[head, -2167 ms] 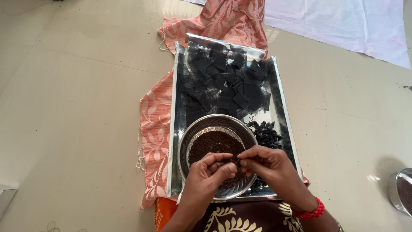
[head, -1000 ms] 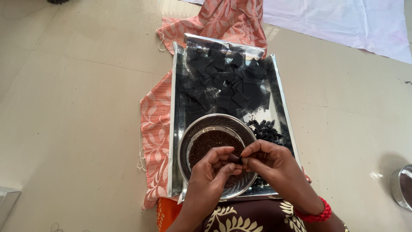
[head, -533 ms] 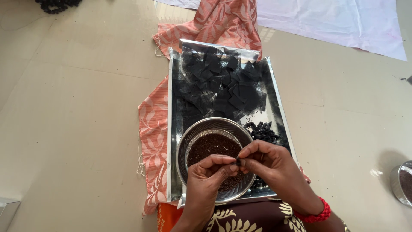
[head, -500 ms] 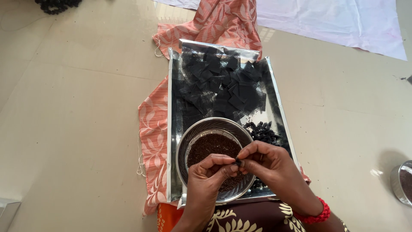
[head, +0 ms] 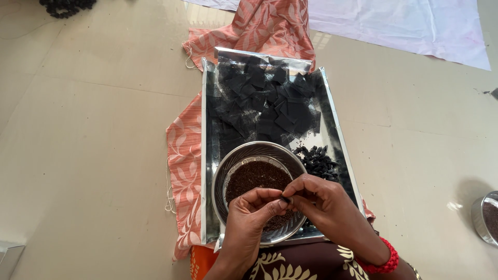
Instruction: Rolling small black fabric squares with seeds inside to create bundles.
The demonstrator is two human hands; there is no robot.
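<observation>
My left hand (head: 251,218) and my right hand (head: 324,205) meet fingertip to fingertip over a round steel bowl (head: 228,168) filled with fine dark brown grains (head: 254,176). Between the fingertips they pinch a small black piece (head: 286,199). The bowl stands at the near end of a shiny steel tray (head: 332,116). Several black square cloth pieces (head: 264,101) lie spread over the tray's far half. A small heap of black bits (head: 316,161) sits just right of the bowl. A red beaded bangle (head: 384,262) circles my right wrist.
A salmon patterned cloth (head: 184,161) lies under the tray on a beige tiled floor. A white sheet (head: 404,23) is spread at the far right. Another steel bowl (head: 485,218) sits at the right edge. A black bundle (head: 65,6) lies far left.
Both hands stay together over the bowl, fingers working the small black piece. The view has shifted slightly; tray and bowl have not moved.
</observation>
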